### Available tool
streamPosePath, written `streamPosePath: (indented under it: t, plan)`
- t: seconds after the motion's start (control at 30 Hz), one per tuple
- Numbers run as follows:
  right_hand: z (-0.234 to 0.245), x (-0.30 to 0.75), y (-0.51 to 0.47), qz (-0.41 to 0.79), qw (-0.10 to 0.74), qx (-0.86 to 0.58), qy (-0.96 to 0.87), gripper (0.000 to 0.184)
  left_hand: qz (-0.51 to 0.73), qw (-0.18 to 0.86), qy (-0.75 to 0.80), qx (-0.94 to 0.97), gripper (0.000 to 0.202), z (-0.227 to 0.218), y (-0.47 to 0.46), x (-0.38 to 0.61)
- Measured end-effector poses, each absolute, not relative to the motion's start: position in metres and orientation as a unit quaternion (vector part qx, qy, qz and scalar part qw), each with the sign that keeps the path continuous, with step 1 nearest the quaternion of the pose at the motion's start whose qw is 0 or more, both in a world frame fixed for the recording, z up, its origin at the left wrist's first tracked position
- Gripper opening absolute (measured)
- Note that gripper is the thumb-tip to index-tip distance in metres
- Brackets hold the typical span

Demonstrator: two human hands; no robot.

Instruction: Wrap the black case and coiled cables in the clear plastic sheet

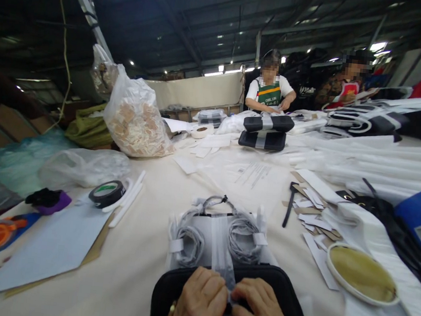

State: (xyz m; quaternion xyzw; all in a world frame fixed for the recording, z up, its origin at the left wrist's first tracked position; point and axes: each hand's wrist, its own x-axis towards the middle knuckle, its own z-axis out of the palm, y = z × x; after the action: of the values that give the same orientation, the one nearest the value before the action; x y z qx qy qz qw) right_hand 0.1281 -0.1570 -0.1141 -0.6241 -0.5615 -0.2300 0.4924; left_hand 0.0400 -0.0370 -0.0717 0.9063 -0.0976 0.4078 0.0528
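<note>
At the near side of the bench, a black case lies under the left hand and the right hand, whose bent fingers seem to pinch clear film between them. The case looks light and fairly stiff, best held by its rounded rim; the film is probably thin, slippery and easily torn. Coiled grey cables lie just beyond. Lettering on a co-worker's apron resembles "OMLUN"; print on the sheet is too small to read.
</note>
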Motion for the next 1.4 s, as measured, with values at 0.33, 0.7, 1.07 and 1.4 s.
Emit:
streamPosePath:
  t: [0.33,0.7,1.07,1.4]
  plan:
    - [-0.102,0.131,-0.164,-0.223,0.488,-0.629,-0.563,0.03,0.392,0.009,-0.123,0.912,0.023,-0.066,-0.035,0.034]
    - [-0.094,0.132,-0.17,-0.209,0.451,-0.66,-0.563,0.028,0.367,0.016,-0.132,0.921,0.028,-0.073,-0.04,0.033]
    - [-0.093,0.131,-0.17,-0.174,0.471,-0.649,-0.572,0.027,0.367,0.012,-0.131,0.921,0.027,-0.074,-0.047,0.033]
    - [-0.088,0.133,-0.175,-0.156,0.475,-0.633,-0.591,0.023,0.388,0.0,-0.095,0.917,0.024,-0.084,-0.051,0.03]
